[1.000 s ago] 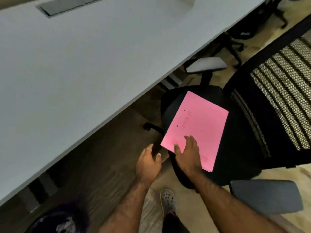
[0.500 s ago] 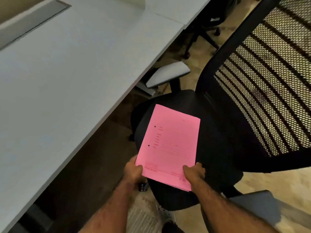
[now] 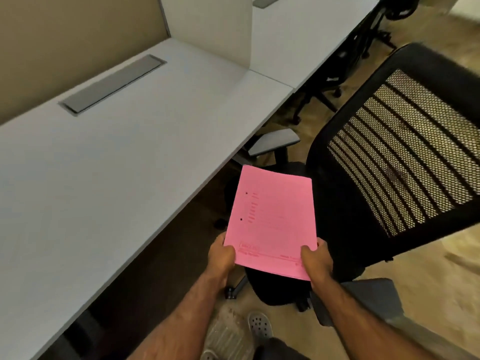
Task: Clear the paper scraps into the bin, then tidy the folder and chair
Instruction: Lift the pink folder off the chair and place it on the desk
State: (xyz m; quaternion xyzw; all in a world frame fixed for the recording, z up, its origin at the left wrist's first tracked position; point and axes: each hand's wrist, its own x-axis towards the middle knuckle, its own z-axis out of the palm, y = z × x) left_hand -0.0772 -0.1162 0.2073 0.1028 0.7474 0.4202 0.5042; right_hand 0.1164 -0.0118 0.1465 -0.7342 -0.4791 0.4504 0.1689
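Both hands held one pink folder [image 3: 270,224] by its near edge. Left hand [image 3: 220,258] pinched the near left corner, thumb on top and the other fingers hidden beneath. Right hand [image 3: 317,261] pinched the near right corner the same way, thumb lying on the cover. Bare forearms ran from the lower edge of the view up to the folder.

The folder was closed and roughly level, its far end tipped slightly away from the person. Two small dark dots sat near its left edge, and there was faint printing on the cover, too blurred to read. It was held above the front of the seat of a black office chair [image 3: 405,157]; whether it touched the seat could not be told.

The chair stood to the right, its mesh backrest tall and striped with darker bands. One grey armrest [image 3: 272,141] showed beyond the folder, close to the desk edge, and another grey armrest [image 3: 368,297] lay beside the right forearm.

A long pale grey desk [image 3: 104,183] filled the left side, with a grey cable hatch [image 3: 111,84] set into its top and a divider panel [image 3: 207,29] standing at its far end. Below, a perforated shoe [image 3: 259,326] rested on the tan floor.
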